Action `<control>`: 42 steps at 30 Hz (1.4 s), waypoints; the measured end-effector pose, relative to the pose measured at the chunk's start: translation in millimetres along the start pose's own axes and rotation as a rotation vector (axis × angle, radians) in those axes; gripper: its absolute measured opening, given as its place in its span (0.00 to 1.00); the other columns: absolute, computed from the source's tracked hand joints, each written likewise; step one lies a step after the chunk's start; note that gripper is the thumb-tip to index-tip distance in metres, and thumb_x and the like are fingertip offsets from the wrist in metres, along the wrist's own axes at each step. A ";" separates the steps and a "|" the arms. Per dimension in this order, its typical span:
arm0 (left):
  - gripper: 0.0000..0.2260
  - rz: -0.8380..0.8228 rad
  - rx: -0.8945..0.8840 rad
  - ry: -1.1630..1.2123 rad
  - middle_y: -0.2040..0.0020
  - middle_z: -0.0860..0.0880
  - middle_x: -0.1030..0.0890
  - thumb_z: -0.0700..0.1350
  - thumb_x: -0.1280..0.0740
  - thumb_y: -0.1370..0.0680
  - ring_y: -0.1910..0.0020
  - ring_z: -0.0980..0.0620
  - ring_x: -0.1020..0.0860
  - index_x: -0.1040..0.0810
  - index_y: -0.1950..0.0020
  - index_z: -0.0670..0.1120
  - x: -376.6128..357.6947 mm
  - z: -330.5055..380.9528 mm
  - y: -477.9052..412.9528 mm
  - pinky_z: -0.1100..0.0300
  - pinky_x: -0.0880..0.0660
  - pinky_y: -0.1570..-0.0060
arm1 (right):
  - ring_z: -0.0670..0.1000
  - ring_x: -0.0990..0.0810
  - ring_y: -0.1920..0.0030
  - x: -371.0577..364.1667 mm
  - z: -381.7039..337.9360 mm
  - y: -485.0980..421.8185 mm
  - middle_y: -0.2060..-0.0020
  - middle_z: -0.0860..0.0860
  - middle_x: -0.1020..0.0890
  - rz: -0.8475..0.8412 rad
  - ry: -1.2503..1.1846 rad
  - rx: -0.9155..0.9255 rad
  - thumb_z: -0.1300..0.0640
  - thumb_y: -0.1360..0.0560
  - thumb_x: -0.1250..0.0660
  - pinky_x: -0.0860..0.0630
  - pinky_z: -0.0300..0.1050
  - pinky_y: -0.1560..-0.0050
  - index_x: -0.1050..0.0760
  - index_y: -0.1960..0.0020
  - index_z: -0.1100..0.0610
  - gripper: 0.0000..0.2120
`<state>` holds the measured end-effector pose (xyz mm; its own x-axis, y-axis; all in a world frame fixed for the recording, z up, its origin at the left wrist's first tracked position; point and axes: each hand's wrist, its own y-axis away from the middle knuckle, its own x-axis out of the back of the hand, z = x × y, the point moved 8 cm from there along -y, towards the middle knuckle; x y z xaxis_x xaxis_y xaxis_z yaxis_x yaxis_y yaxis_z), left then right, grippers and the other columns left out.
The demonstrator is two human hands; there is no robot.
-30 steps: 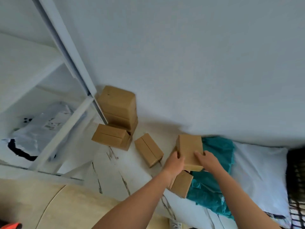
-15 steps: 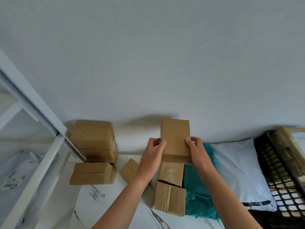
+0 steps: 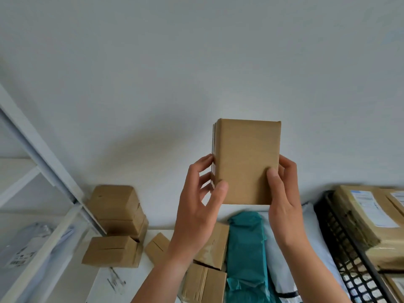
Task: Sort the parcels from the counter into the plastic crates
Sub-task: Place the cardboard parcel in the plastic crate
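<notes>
A small brown cardboard parcel (image 3: 247,160) is held upright in the air in front of the wall. My left hand (image 3: 200,202) grips its left edge, thumb on the front face. My right hand (image 3: 283,193) grips its right edge, thumb also on the front. Below on the white counter (image 3: 122,285) lie several more brown boxes (image 3: 113,251), a teal mailer bag (image 3: 247,254) and a white mailer bag (image 3: 314,243). A black plastic crate (image 3: 341,241) at the right holds large brown parcels (image 3: 369,219) with white labels.
A white shelf frame (image 3: 43,154) stands at the left, with a grey plastic bag (image 3: 24,248) behind it. A stack of two brown boxes (image 3: 117,211) sits against the wall by the frame. The plain white wall fills the upper view.
Both hands lifted the parcel off the counter and raised it higher in front of the wall. The view swung right, bringing the black crate and its labelled parcels further into sight.
</notes>
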<state>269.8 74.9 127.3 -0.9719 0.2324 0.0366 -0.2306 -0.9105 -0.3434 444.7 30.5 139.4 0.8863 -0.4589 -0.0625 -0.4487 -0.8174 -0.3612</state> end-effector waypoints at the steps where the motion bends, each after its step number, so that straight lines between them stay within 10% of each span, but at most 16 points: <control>1: 0.20 0.001 0.008 0.006 0.32 0.60 0.21 0.57 0.35 0.20 0.34 0.55 0.21 0.29 0.28 0.59 -2.5 0.2 1.1 0.56 0.19 0.41 | 0.35 0.21 0.45 3.2 -3.3 2.2 0.45 0.30 0.21 0.001 0.013 0.010 0.43 0.19 0.41 0.26 0.28 0.50 0.31 0.37 0.42 0.12; 10: 0.19 0.198 0.298 0.742 0.40 0.43 0.16 0.46 0.49 0.13 0.40 0.46 0.18 0.21 0.32 0.46 29.3 -42.9 10.2 0.57 0.18 0.49 | 0.49 0.27 0.34 -73.3 -40.2 43.5 0.27 0.43 0.39 -0.098 0.545 0.348 0.39 0.25 0.30 0.20 0.53 0.41 0.35 0.29 0.42 0.28; 15: 0.18 0.201 0.170 0.400 0.35 0.49 0.17 0.51 0.42 0.15 0.35 0.51 0.19 0.24 0.28 0.50 49.2 -22.3 4.7 0.55 0.20 0.41 | 0.43 0.27 0.31 -67.3 -28.8 33.2 0.27 0.41 0.33 -0.064 0.311 0.238 0.42 0.22 0.32 0.24 0.34 0.42 0.34 0.28 0.43 0.25; 20: 0.18 0.110 -0.022 -0.083 0.34 0.65 0.22 0.60 0.37 0.18 0.37 0.67 0.22 0.27 0.28 0.62 45.2 14.8 9.0 0.70 0.22 0.46 | 0.41 0.20 0.39 -38.1 -3.3 23.9 0.39 0.39 0.19 -0.021 -0.082 0.001 0.44 0.19 0.40 0.23 0.39 0.44 0.29 0.33 0.46 0.16; 25: 0.21 0.067 -0.040 -0.112 0.31 0.67 0.24 0.61 0.38 0.19 0.35 0.66 0.23 0.29 0.26 0.62 50.5 14.3 5.2 0.70 0.22 0.46 | 0.47 0.20 0.45 -37.9 7.1 21.8 0.46 0.46 0.18 0.043 -0.069 -0.093 0.40 0.18 0.36 0.23 0.54 0.39 0.26 0.44 0.48 0.12; 32: 0.22 0.114 0.077 -0.025 0.46 0.59 0.22 0.68 0.52 0.20 0.50 0.60 0.22 0.24 0.37 0.62 84.4 15.2 -7.4 0.70 0.24 0.54 | 0.50 0.19 0.48 -50.3 -14.0 15.2 0.41 0.48 0.16 -0.058 -0.084 -0.116 0.21 0.30 0.38 0.23 0.52 0.50 0.16 0.40 0.46 0.35; 36: 0.13 0.137 -0.073 -0.168 0.37 0.60 0.29 0.65 0.49 0.18 0.37 0.63 0.26 0.27 0.42 0.71 91.9 48.7 -6.4 0.75 0.25 0.50 | 0.48 0.20 0.36 -53.0 -40.7 15.6 0.35 0.44 0.18 -0.105 0.061 0.011 0.31 0.24 0.38 0.23 0.56 0.35 0.21 0.33 0.39 0.24; 42: 0.16 0.096 -0.100 -0.030 0.40 0.65 0.18 0.58 0.47 0.14 0.39 0.64 0.20 0.27 0.32 0.57 85.6 72.3 -0.9 0.71 0.22 0.53 | 0.49 0.17 0.36 -68.2 -63.3 15.5 0.37 0.45 0.16 -0.135 0.018 0.044 0.36 0.25 0.33 0.19 0.58 0.38 0.24 0.33 0.41 0.22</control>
<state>183.5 70.9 198.7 -0.9906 0.1344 0.0263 -0.1322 -0.8890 -0.4385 370.1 27.1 196.9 0.9358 -0.3524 0.0061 -0.3198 -0.8561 -0.4059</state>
